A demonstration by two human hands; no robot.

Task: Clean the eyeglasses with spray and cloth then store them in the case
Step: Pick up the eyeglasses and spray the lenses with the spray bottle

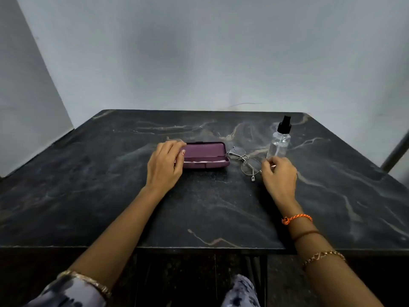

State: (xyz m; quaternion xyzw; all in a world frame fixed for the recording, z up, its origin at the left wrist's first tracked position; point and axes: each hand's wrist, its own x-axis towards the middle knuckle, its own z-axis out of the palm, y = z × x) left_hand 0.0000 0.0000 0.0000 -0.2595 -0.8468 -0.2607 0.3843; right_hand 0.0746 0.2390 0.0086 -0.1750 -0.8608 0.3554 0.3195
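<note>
A purple eyeglass case [207, 155] lies open on the dark marble table [199, 207], with a strip of pale cloth showing along its inner edge. My left hand [166, 165] rests at the case's left end, its fingers touching the cloth edge. Thin metal-framed eyeglasses [245, 160] lie just right of the case. My right hand [278, 176] sits at the right end of the glasses, fingers curled near the frame; whether it grips the frame is unclear. A clear spray bottle [279, 141] with a black nozzle stands upright behind that hand.
The table meets a grey wall [199, 63] at the back and left. A metal pole [396, 155] slants past the table's right edge. My knee [241, 293] shows below the near edge.
</note>
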